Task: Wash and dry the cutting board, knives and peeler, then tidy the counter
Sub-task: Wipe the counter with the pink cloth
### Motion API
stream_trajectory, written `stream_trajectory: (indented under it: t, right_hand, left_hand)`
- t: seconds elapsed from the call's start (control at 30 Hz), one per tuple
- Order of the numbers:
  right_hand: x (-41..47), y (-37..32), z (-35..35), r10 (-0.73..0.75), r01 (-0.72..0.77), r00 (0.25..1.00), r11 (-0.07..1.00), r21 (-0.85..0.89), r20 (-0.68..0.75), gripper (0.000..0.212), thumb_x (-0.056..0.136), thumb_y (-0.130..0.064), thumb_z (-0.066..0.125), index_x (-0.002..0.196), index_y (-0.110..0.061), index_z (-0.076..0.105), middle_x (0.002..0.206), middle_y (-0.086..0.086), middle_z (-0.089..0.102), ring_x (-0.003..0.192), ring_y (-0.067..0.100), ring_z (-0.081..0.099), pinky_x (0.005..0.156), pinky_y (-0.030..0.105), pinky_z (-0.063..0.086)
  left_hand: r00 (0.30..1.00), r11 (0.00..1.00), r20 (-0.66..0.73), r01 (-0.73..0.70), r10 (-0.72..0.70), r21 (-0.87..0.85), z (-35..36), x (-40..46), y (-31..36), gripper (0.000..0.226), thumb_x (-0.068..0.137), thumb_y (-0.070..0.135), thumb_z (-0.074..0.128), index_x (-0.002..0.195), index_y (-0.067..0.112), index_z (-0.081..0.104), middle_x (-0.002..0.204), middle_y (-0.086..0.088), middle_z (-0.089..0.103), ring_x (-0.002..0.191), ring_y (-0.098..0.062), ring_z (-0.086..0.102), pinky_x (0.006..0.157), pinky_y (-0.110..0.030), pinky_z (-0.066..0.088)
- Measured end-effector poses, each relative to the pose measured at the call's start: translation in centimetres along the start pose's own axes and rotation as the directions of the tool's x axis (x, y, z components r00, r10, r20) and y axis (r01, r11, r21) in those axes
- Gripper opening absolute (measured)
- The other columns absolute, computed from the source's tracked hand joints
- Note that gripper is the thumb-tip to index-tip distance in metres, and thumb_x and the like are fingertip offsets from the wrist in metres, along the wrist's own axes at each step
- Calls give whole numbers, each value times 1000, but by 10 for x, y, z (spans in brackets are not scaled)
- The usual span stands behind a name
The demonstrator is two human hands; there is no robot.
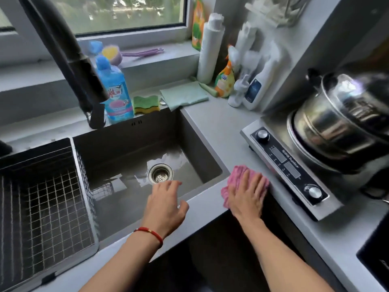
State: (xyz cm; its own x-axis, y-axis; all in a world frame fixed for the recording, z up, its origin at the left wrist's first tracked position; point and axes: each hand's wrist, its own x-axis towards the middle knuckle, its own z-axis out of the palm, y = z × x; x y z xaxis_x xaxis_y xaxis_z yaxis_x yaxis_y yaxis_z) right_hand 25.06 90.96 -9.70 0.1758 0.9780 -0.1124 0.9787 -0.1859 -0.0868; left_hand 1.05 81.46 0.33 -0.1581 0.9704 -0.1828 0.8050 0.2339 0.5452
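Two forearms reach forward. Left hand (166, 204), relaxed and holding nothing, hovers over the sink (189, 131) front edge. Right hand (247, 196) presses a pink cloth (237, 175) flat on the counter (219, 123) at four o'clock from the drain (160, 173). Likely counter-wiping; next, sweep toward the cooktop (290, 165). No board, knives or peeler visible.

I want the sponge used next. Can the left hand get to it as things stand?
Probably yes. The left hand is open and holds nothing, and only the open sink lies between it and the sponge on the back ledge.

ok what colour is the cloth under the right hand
Pink cloth, seen in the head view.
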Motion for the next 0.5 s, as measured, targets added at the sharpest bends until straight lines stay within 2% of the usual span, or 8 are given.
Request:
stream_trajectory:
  t: [0.17, 0.2, 0.27, 0.33, 0.37, 0.43, 0.5]
  right_hand:
    - [52, -36, -12, 183, -184, 981, 983, 14, 60, 76, 101, -52, 27, 162, -10, 11, 162, 37, 8, 151, 53, 5, 120, 69, 0]
    - [53, -50, -9, 147, -147, 989, 989, 15, 26, 74, 100, -49, 30, 162, -10, 18, 160, 39, 12, 150, 56, 8, 119, 70, 0]
    - [44, -64, -2, -112, 112, 993, 994, -10, -20, 72, 99, -49, 30, 161, -12, 24, 160, 38, 17, 150, 56, 12, 119, 69, -1]
    - [53, -55, 5, -359, 357, 932, 932, -59, -47, 71, 101, -51, 24, 163, -17, 16, 166, 28, 10, 154, 48, 6, 123, 65, 2]
    - [66, -49, 4, -420, 416, 906, 906, -73, -43, 71, 102, -52, 22, 163, -18, 11, 168, 24, 6, 155, 43, 1, 124, 62, 4]
    - [96, -50, 0, -454, 452, 891, 890, -61, -27, 72, 102, -54, 20, 163, -21, 5, 169, 19, 0, 156, 39, -4, 126, 58, 2]
    - [122, -76, -4, -375, 373, 927, 927, -48, -33, 73, 100, -54, 22, 164, -20, 8, 168, 22, 3, 156, 42, 0, 125, 59, 0]
  left_hand:
    - [999, 999, 9, 52, -52, -15, 11, 44, 8, 55, 93, 30, 57, 146, 20, 45, 144, -1, 50, 136, -21, 37, 112, -37, 38]
    - [998, 998, 18, 59, -59, -16, 13, 56, 10, 55, 93, 29, 57, 145, 19, 46, 143, -2, 51, 135, -22, 38, 112, -36, 38]
    - [997, 998, 29, 66, -66, -7, 18, 80, 13, 54, 92, 30, 58, 144, 18, 47, 141, -5, 53, 133, -25, 41, 112, -35, 36]
    - [997, 998, 29, 69, -69, -4, 23, 105, 18, 55, 93, 31, 58, 145, 18, 46, 140, -6, 54, 132, -26, 43, 111, -34, 34]
    - [997, 997, 22, 73, -72, -9, 24, 119, 19, 55, 93, 32, 57, 146, 18, 45, 141, -6, 54, 132, -26, 43, 111, -34, 34]
    - [996, 995, -17, 91, -92, -36, 25, 145, 19, 55, 95, 31, 57, 146, 18, 44, 141, -6, 54, 132, -25, 44, 110, -35, 35]
    - [994, 993, -45, 101, -104, -65, 23, 163, 21, 56, 95, 29, 58, 147, 18, 43, 142, -5, 53, 131, -25, 44, 110, -33, 35]
